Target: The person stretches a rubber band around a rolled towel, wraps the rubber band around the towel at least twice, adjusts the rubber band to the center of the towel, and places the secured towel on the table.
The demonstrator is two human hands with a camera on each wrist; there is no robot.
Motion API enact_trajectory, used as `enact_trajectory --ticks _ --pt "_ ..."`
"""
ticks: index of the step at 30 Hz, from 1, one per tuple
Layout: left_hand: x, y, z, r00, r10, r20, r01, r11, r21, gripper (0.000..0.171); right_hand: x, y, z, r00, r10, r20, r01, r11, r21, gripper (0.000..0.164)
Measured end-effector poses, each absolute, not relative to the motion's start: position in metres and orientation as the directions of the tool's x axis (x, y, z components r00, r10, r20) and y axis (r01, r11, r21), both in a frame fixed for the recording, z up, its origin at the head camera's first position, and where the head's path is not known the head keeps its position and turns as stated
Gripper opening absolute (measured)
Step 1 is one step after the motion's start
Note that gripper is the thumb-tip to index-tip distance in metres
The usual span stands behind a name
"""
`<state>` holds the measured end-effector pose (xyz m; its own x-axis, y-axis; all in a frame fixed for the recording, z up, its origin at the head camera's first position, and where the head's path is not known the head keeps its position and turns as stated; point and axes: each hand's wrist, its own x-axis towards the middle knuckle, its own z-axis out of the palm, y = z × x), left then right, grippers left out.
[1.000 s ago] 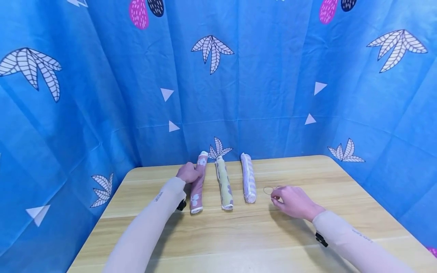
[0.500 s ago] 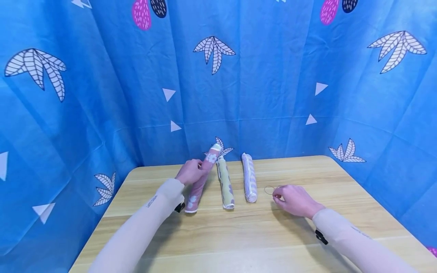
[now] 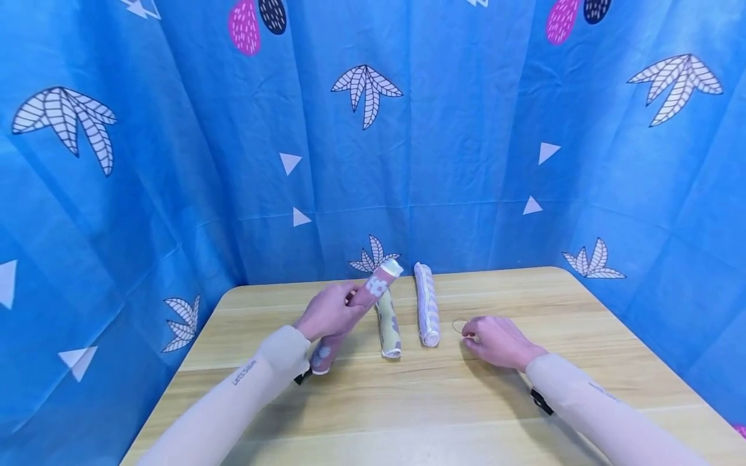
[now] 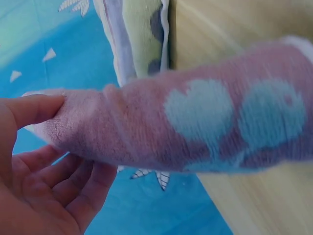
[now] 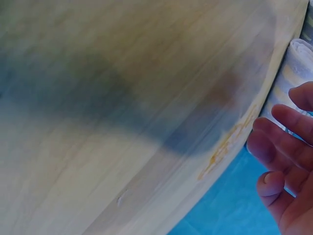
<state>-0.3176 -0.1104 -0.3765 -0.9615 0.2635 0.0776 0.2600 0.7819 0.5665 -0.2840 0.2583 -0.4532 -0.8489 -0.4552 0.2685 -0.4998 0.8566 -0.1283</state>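
A pink rolled towel with pale flower prints is gripped in my left hand. It slants with its far end raised to the right, overlapping a green rolled towel in the head view. In the left wrist view the thumb lies on top of the pink roll and the fingers curl beneath it. Just beside a thin loop, like a rubber band, my right hand sits low over the table. Its fingers are loosely bent in the right wrist view, with nothing visible in them.
A lilac-and-white striped rolled towel lies between the green roll and my right hand. The wooden table backs onto a blue patterned curtain, which also hangs at both sides.
My left hand has lifted the pink rolled towel's far end from the table and swung it rightward across the green roll. The right hand has barely moved.
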Motion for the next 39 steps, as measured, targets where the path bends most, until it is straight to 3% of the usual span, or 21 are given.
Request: enact_trajectory --ticks 4,15,28,39 --pt "-0.302 -0.111 -0.376 -0.941 0.322 0.101 0.325 0.785 0.528 0.04 -0.289 0.256 -0.454 -0.84 -0.471 0.269 -0.515 0.848 -0.125 0.015" --pt "-0.269 -0.109 -0.378 -0.883 0.441 0.16 0.468 0.8 0.377 0.041 -0.308 0.249 -0.455 -0.817 -0.49 0.304 -0.532 0.844 -0.07 0.005" --pt "-0.247 -0.104 -0.395 -0.832 0.52 0.193 0.555 0.776 0.3 0.036 -0.325 0.243 -0.456 -0.884 -0.435 0.174 -0.451 0.89 -0.066 0.037" --pt "-0.239 -0.104 -0.403 -0.774 0.579 0.256 0.627 0.755 0.191 0.033 -0.326 0.237 -0.455 -0.885 -0.441 0.149 -0.453 0.89 -0.052 0.037"
